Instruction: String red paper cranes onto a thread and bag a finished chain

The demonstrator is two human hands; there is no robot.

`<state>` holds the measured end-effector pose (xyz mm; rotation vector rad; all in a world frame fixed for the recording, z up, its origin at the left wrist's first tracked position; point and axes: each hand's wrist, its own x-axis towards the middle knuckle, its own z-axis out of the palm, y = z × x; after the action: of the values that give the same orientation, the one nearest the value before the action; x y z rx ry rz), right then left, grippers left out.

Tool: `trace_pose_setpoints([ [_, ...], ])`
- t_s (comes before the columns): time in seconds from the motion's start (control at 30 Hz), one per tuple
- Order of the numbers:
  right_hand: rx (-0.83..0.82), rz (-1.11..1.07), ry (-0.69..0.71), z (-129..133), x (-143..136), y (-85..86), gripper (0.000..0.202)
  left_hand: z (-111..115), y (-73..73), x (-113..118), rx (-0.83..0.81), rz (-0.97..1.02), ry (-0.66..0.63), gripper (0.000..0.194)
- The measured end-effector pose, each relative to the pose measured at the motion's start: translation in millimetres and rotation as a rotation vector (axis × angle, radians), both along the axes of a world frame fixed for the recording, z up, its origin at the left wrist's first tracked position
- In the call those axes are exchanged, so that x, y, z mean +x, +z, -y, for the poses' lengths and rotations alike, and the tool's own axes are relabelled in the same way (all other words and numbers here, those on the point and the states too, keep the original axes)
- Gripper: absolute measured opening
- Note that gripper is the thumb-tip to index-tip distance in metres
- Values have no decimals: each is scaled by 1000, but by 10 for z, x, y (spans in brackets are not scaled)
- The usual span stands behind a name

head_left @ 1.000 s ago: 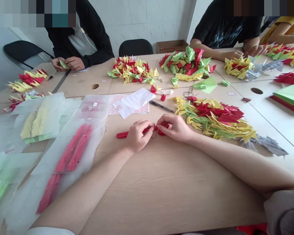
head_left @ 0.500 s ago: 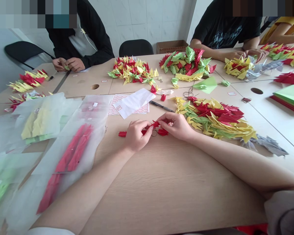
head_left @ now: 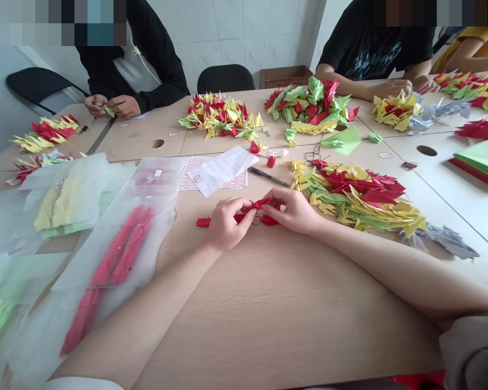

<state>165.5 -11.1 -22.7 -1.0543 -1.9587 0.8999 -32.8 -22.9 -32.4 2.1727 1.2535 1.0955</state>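
Above the middle of the table, a small red paper crane is pinched between the fingertips of both hands. My left hand holds it from the left with thumb and forefinger, my right hand from the right. Under my fingers lie more folded red pieces, partly hidden; one red piece pokes out left of my left hand. A dark thread loop shows between the hands. Just beyond my right hand is a heap of red, yellow and green paper cranes.
Plastic bags of folded paper cover the left side. A black pen, a white paper sheet and sticker sheets lie ahead. Further crane piles stand across the table, where other people sit. Stacked coloured paper is at the right.
The red crane's pointed ends now spread wider between my fingertips. My hands have barely shifted. Across the table, the co-workers' hands have moved slightly.
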Motion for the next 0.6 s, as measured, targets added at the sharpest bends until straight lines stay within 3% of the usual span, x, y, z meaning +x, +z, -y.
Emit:
trace_pose_setpoints([
  [0.17, -56, -4, 32, 5, 15, 9, 15, 2, 35, 5, -26, -18, -25, 11],
  [0.3, -62, 47, -30, -22, 31, 22, 17, -16, 34, 6, -43, -47, -66, 16],
  [0.6, -65, 93, -79, -44, 28, 18, 18, -40, -27, -3, -84, -130, -11, 25],
])
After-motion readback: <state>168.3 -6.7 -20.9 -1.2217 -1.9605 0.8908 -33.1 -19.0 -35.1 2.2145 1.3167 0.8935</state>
